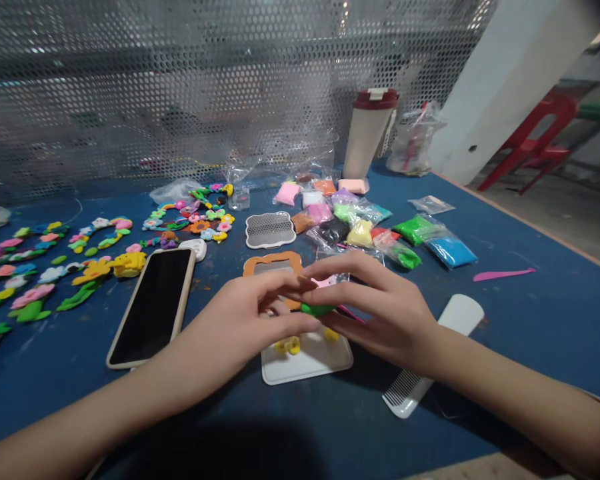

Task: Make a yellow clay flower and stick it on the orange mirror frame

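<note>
A small lump of bright green modelling clay (316,309) is pinched between my two hands over the middle of the table. My left hand (247,313) has its thumb and fingertips closed at the lump's left side. My right hand (380,303) curls over it from the right, fingers bent around it. By the right fingers shows part of a thin magenta stick (351,313); whether it is held, I cannot tell. Below the hands lies a white plate-like piece (307,367) with small yellow clay pieces (289,345). An orange-rimmed mirror (273,261) is partly hidden behind my left fingers.
A phone (155,303) lies left, beside colourful clay flowers (95,269). A white-framed mirror (270,230) and several clay packets (360,232) are beyond the hands. On the right are a white comb (460,313) and pink tool (504,274). A tumbler (367,137) stands behind.
</note>
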